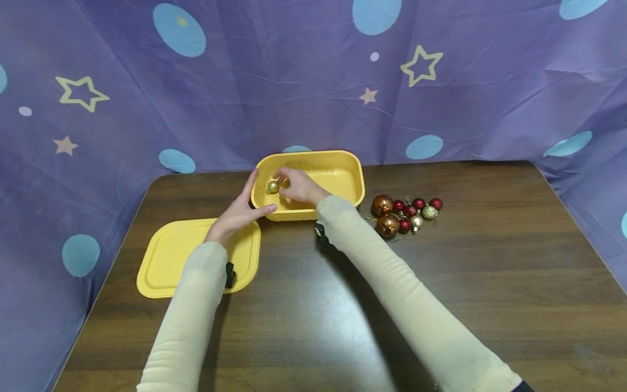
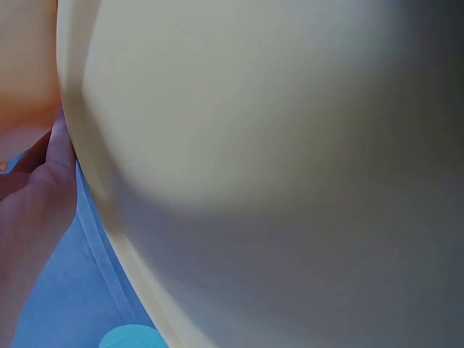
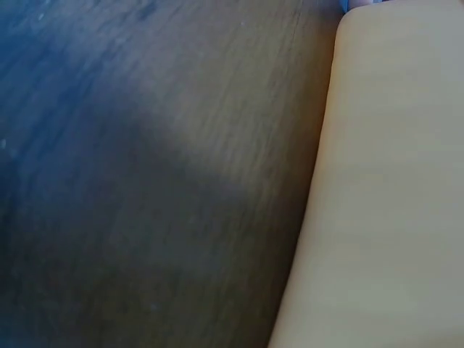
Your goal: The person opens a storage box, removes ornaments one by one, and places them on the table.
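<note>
A yellow box [image 1: 338, 214] stands open at the back of the table. My left hand [image 1: 237, 215] spans its left end, fingers stretched along the side wall and thumb on the front rim. In the left wrist view, straight fingers [image 2: 61, 148] lie against the pale wall. My right hand [image 1: 300, 187] reaches inside over the front rim, its bent fingers loosely spread. Just left of the fingertips is a small glittery gold Christmas bauble [image 1: 273, 187], almost wholly visible. A sleeve [image 3: 391, 167] fills the right of the right wrist view, where that hand is hidden.
The yellow lid [image 1: 168, 256] lies flat at the left, partly under the left forearm. Right of the box is a cluster of baubles: large copper ones [image 1: 388, 225], small red ones [image 1: 436, 203] and gold ones [image 1: 429, 212]. A purple curtain [image 1: 313, 81] hangs behind the wooden table [image 1: 490, 272].
</note>
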